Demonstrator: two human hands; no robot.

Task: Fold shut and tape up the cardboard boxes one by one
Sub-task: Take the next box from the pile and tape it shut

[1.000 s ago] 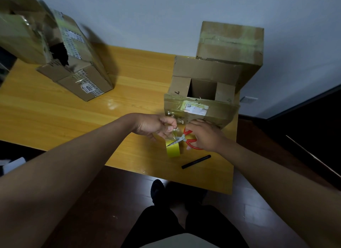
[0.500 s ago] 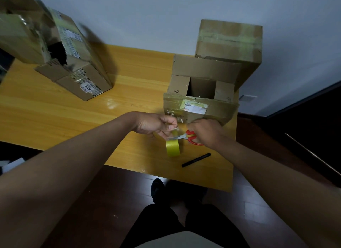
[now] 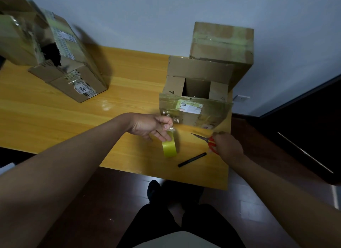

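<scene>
Right hand point(image 3: 227, 146) hides scissors point(image 3: 206, 139) handles — blades show.

Tape roll point(image 3: 169, 148) and scissors point(image 3: 209, 141) in hand

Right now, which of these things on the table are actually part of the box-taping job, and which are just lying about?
In use:
- open box, top flaps not yet shut
- yellow tape roll, held by the left hand
- red-handled scissors, gripped by the right hand

Lying about:
- black marker near the table edge
- taped box behind the open one
- torn boxes at far left
</scene>
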